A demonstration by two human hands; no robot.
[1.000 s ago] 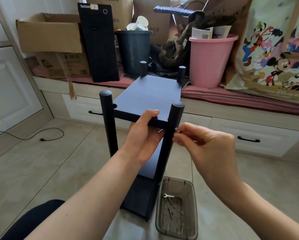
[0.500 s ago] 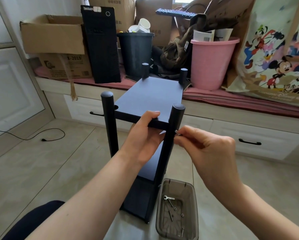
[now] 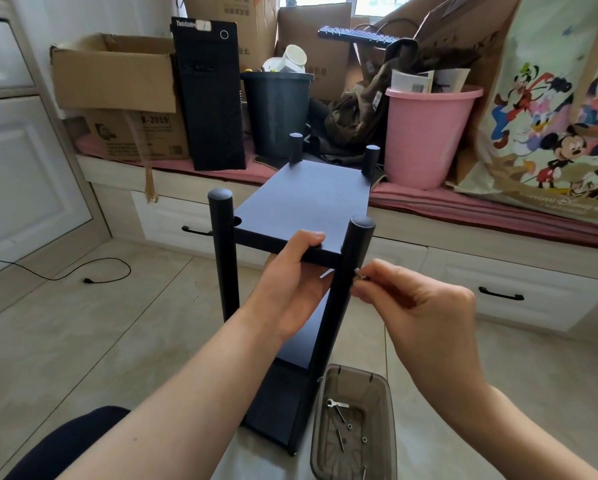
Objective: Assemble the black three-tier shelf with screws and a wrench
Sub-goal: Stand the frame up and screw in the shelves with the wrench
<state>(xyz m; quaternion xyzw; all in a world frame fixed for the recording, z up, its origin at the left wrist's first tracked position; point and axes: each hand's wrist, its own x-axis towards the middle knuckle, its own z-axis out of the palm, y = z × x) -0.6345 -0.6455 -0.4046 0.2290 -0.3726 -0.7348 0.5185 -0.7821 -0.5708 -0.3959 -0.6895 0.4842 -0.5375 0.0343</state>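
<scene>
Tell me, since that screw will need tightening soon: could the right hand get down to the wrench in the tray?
Probably yes. The right hand pinches a screw at the post; the wrench lies uncovered in the open tray just below it.

Beige tiled floor [image 3: 65, 341], white drawers [image 3: 498, 292] under a cluttered pink-cushioned bench [image 3: 463, 202].

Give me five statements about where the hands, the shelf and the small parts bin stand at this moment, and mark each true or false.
1. The left hand grips the front edge of the top shelf board. True.
2. The right hand holds a wrench. False: it pinches a small screw at the near right post.
3. The wrench lies in the brown bin. True.
4. The bin sits on the top board. False: it is on the floor beside the shelf base.
5. The pink bucket is on the floor. False: it is on the window bench.
</scene>
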